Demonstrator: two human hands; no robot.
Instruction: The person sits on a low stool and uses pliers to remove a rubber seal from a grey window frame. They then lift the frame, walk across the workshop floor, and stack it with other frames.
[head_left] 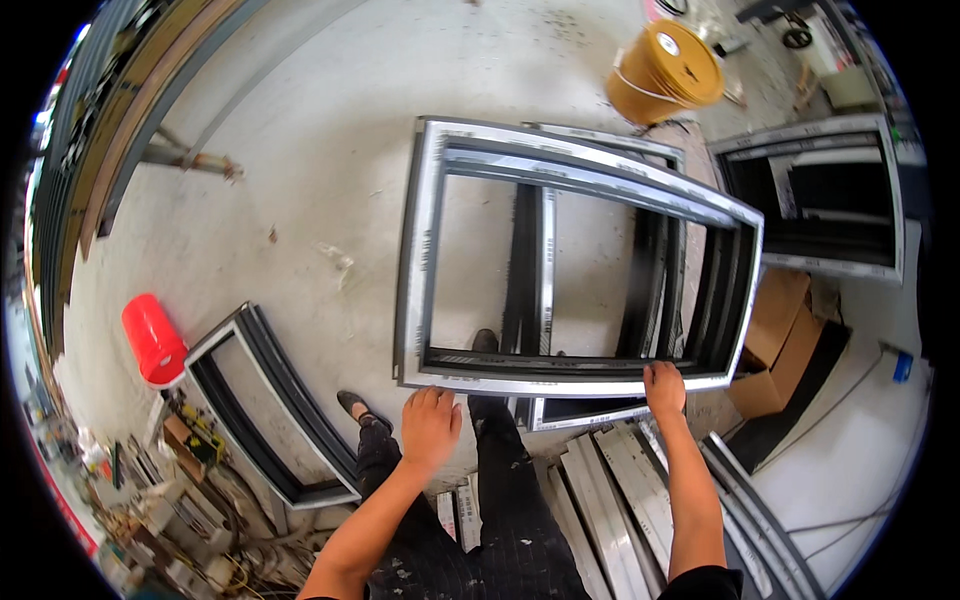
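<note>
A large rectangular metal window frame (424, 250), silver-faced with dark inner sides, is held up in front of my legs. My left hand (432, 425) grips its near edge close to the left corner, with the fingers curled at the edge. Toward the right end of that same edge, my right hand (664, 388) is closed round the profile. Behind and beneath it stands another frame (547, 270), partly hidden and seen through the opening of the held one.
A narrow frame (232, 400) and a red bucket (153, 338) are at the left. Metal profiles (610, 490) lie by my right leg. A yellow lidded bucket (665, 75), a stack of frames (810, 265) and a cardboard box (775, 345) are at the right. Long profiles (120, 130) line the far left.
</note>
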